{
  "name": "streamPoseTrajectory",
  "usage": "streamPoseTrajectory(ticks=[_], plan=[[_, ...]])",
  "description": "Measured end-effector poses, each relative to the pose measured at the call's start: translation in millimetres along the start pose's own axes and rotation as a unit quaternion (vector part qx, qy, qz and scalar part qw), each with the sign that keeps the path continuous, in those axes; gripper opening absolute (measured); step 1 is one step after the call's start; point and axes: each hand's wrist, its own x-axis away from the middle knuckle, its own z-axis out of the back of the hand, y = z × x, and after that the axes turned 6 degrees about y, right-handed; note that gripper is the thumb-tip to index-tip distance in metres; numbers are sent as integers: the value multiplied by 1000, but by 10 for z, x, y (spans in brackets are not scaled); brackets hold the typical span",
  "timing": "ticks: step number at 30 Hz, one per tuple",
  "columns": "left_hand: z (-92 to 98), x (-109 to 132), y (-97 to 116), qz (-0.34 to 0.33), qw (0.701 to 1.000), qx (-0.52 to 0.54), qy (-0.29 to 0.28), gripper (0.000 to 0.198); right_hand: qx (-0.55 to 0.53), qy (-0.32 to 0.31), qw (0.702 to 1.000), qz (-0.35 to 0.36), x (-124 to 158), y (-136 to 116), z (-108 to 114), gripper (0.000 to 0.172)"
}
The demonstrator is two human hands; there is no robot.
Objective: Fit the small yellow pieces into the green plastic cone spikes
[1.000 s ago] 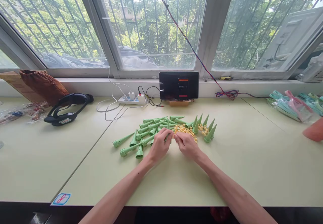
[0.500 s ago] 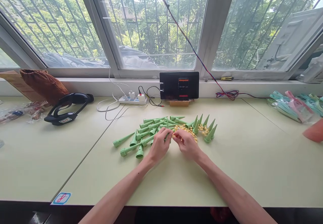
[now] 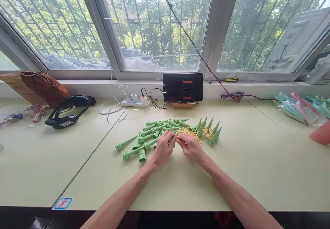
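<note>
My left hand (image 3: 164, 146) is closed around a green plastic spike (image 3: 170, 140), mostly hidden by the fingers. Close against it, my right hand (image 3: 190, 146) pinches a small yellow plastic piece (image 3: 177, 138) at the spike's side. Behind and left of my hands lies a loose heap of green spikes (image 3: 152, 128) with ribbed caps. Small yellow pieces (image 3: 194, 135) are piled just beyond my right hand. To the right of that pile, several green spikes (image 3: 214, 138) stand upright, points up, with more yellow bits among them.
A tablet (image 3: 183, 88) showing a timer leans at the back. Left of it are a power strip (image 3: 136, 101) with white cables and a black headset (image 3: 68, 113). Bagged pastel items (image 3: 296, 108) and a reddish object (image 3: 320, 133) lie far right.
My hands stay together in almost the same place, with slight movement of the right fingers at the yellow piece. The timer reading has advanced.
</note>
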Motion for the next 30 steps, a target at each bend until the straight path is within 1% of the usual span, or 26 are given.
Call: streamPoseTrajectory(ticks=[10, 30], plan=[[2, -13, -16, -22, 1000, -14, 2, 23, 4, -3, 1000, 0, 0, -28, -4, 29], [5, -6, -22, -36, 999, -25, 13, 23, -25, 3, 1000, -2, -5, -76, -9, 30]])
